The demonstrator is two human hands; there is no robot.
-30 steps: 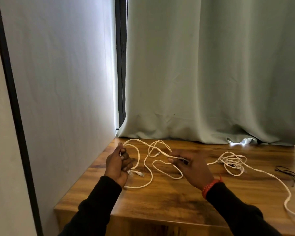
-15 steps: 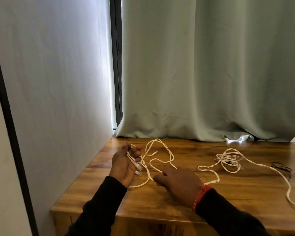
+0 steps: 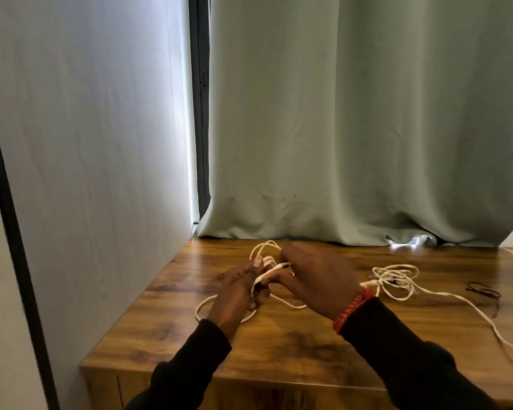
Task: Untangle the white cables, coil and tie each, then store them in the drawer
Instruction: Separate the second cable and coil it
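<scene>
Gripping white cable [image 3: 271, 269] loops above the wooden bench [image 3: 279, 341], my left hand [image 3: 240, 287] curls round several strands, and my right hand [image 3: 317, 279] seems to pinch one beside it. More tangled cable [image 3: 394, 279] lies right, near a black tie [image 3: 483, 291].

The right hand [image 3: 320, 279] covers the near loops of the cable [image 3: 397, 279], so how its fingers hold them cannot be told. The cable's far end runs off the right edge. A small black thing [image 3: 483, 291] on the table [image 3: 279, 344] is too small to identify (perhaps a tie). Both sleeves are cut off below.
</scene>
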